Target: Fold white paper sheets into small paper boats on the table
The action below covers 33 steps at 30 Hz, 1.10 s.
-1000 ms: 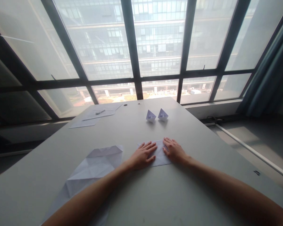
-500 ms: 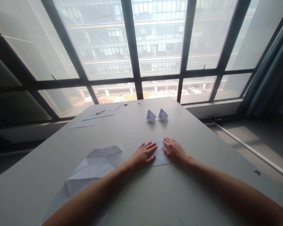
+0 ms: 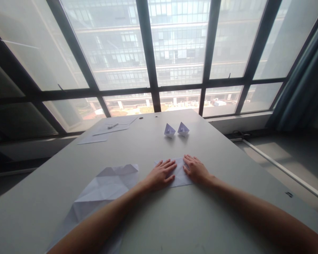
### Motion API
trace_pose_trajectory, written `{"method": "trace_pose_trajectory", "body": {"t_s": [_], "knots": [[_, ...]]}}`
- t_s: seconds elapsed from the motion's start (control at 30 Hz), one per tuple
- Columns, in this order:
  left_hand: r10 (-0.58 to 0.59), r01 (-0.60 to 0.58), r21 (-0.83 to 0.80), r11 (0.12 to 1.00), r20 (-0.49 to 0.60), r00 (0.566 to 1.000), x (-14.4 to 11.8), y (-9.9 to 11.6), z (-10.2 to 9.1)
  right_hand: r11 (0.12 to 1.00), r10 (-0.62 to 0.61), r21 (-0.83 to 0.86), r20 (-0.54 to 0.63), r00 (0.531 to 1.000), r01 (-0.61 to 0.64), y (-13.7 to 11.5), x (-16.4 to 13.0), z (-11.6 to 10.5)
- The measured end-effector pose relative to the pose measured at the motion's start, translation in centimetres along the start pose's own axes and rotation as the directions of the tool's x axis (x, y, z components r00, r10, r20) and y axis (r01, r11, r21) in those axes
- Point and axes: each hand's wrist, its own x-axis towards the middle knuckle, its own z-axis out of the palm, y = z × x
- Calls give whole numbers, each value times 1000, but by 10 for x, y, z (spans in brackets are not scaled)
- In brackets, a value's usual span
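A small folded sheet of white paper [image 3: 178, 172] lies flat on the grey table [image 3: 201, 218], a little right of the middle and closer to the near edge than to the window edge. No print, label or writing can be read on it, nor on anything else on the table.

The left hand [image 3: 159, 175] lies palm down on the left part of the folded sheet, its fingers [image 3: 167, 164] stretched out and slightly spread, pressing on the paper; it grips nothing. The right hand [image 3: 196, 169] lies palm down on the right part, its fingers close together and flat on the paper, likewise grasping nothing. The two hands sit just beside each other with a narrow strip of paper showing between them. Both bare forearms run back toward the near edge of the table.

To the left of the folded sheet, near it but apart, lies a larger creased sheet [image 3: 106, 190], opened out and marked with fold lines, reaching toward the near left corner and partly under the left forearm.

Toward the far edge, beyond the hands, two small paper boats [image 3: 176, 129] stand side by side, nearly touching. At the far left corner lie a few flat sheets [image 3: 106, 132] with a pen [image 3: 112, 125] on top. Two small dark holes [image 3: 141, 118] sit in the tabletop near the far edge.
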Motion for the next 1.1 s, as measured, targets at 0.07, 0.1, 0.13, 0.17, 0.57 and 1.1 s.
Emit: {"method": "trace_pose_trajectory", "body": {"t_s": [0.07, 0.1, 0.13, 0.17, 0.57, 1.1], "knots": [[2, -2, 2, 1000, -2, 1000, 0, 0, 0, 1000, -3, -1, -2, 1000, 3, 0, 0, 0], [2, -2, 3, 1000, -5, 1000, 0, 0, 0, 1000, -3, -1, -4, 1000, 3, 0, 0, 0], [2, -2, 4, 1000, -8, 1000, 0, 0, 0, 1000, -3, -1, -3, 1000, 3, 0, 0, -1], [2, -2, 3, 1000, -10, 1000, 0, 0, 0, 1000, -1, 0, -1, 1000, 1, 0, 0, -1], [9, -9, 11, 1000, -9, 1000, 0, 0, 1, 1000, -13, -5, 6, 1000, 13, 1, 0, 0], [5, -5, 7, 1000, -2, 1000, -1, -2, 0, 999, -33, -36, 12, 999, 33, 0, 0, 1]]}}
